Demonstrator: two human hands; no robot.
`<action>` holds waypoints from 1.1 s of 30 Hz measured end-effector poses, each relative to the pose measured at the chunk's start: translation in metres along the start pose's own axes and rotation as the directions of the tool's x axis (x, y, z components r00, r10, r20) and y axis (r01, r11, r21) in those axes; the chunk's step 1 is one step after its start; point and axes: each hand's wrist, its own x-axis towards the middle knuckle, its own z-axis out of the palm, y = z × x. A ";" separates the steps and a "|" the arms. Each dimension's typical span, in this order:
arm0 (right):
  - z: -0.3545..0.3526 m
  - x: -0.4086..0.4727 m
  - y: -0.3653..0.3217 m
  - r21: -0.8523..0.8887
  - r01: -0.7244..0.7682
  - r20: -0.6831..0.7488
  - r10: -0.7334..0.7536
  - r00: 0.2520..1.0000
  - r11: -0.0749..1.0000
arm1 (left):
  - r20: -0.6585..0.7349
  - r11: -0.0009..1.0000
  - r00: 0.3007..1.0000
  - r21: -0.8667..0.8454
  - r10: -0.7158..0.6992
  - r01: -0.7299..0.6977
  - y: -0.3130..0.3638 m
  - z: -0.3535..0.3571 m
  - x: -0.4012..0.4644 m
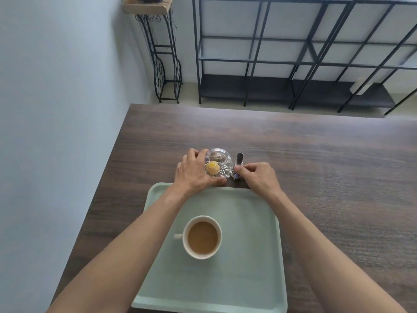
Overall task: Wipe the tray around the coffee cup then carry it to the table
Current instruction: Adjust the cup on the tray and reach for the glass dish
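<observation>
A pale green tray (252, 256) lies on the dark wooden table (327, 168) close to me. On the tray stands a white cup (202, 237) filled with milky coffee, its handle pointing left. Just past the tray's far edge sits a cut-glass bowl (222, 162) holding a yellow sweet and a small brown one. My left hand (195, 171) is wrapped around the bowl's left side. My right hand (255, 177) pinches a small metal spoon (239, 161) that rests beside the bowl on the right. No cloth shows.
A blue-grey wall runs along the table's left edge. Beyond the table stand black metal shelf frames (293, 55) and a wrought-iron stand (162, 55) with a wooden top.
</observation>
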 end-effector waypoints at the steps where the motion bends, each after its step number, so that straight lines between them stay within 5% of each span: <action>1: 0.000 0.000 0.000 0.000 -0.003 0.009 0.003 1.000 1.000 | -0.006 1.000 1.000 0.014 0.011 -0.011 -0.001 -0.001 0.001; 11: 0.029 0.020 -0.037 -0.002 0.027 0.020 -0.027 0.999 1.000 | -0.061 0.993 0.994 -0.080 -0.091 0.086 -0.066 -0.035 0.014; 24: 0.169 0.096 -0.176 0.002 0.144 0.160 -0.143 0.977 0.990 | -0.152 0.930 0.935 -0.240 -0.320 0.279 -0.205 -0.124 0.059; 33: 0.200 0.111 -0.203 -0.030 0.149 0.140 -0.143 0.980 0.988 | -0.142 0.936 0.942 -0.228 -0.303 0.267 -0.223 -0.126 0.070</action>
